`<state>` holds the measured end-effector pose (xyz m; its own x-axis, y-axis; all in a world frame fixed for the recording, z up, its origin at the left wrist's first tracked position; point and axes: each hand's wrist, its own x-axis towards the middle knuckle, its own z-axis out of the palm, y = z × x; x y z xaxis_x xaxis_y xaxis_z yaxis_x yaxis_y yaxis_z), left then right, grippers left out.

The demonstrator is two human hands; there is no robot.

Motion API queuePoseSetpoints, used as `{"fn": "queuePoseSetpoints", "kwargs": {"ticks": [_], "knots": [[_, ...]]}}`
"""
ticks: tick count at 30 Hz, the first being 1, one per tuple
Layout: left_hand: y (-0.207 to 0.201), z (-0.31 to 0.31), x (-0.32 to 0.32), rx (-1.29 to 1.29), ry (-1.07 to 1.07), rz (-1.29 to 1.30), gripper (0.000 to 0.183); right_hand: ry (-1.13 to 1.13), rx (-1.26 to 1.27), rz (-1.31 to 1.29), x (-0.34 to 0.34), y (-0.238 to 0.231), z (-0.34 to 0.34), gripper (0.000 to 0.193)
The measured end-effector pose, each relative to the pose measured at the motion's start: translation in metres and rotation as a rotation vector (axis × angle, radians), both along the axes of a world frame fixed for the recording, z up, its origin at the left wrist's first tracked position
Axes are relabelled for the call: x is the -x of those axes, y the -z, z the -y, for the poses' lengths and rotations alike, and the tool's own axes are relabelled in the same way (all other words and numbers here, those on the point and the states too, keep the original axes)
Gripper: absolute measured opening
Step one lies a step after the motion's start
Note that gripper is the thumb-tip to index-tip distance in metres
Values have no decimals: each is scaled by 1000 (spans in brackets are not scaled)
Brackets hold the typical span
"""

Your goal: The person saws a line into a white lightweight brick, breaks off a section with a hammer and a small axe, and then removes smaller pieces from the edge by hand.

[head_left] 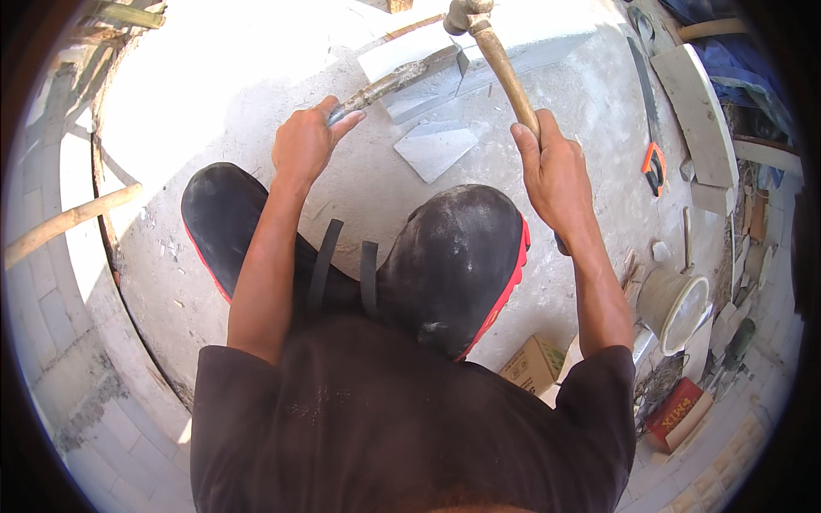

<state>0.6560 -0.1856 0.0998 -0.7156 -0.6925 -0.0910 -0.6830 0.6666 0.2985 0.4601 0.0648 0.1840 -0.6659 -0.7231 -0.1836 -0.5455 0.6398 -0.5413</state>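
Observation:
My left hand [301,147] is closed round the near end of a long, worn, flat metal blade [402,79]. The blade's far end lies over a pale grey slab [505,61], by a dark line across it. I cannot tell whether the blade touches the slab. In my right hand [558,167] is a hammer [505,73], gripped by its wooden handle. Its metal head is raised beyond the slab and apart from the blade. A broken, angular grey piece [436,149] lies on the floor between the slab and my knees.
A handsaw [654,167] with an orange and black handle lies at the right, beside long pale boards [697,120]. Nearer are a whitish bucket [676,308], a cardboard box [532,366] and a red box [676,410]. A wooden pole [73,224] juts in at the left.

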Motion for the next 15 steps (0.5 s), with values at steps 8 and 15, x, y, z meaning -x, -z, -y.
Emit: {"fn": "queuePoseSetpoints", "kwargs": {"ticks": [8,15], "knots": [[-4,3,0,26,2,-18,51,-97,-63,-86,8,7,10,29],[3,2,6,-1,33,-7,52,-24,43,-82,6,12,3,31]]}}
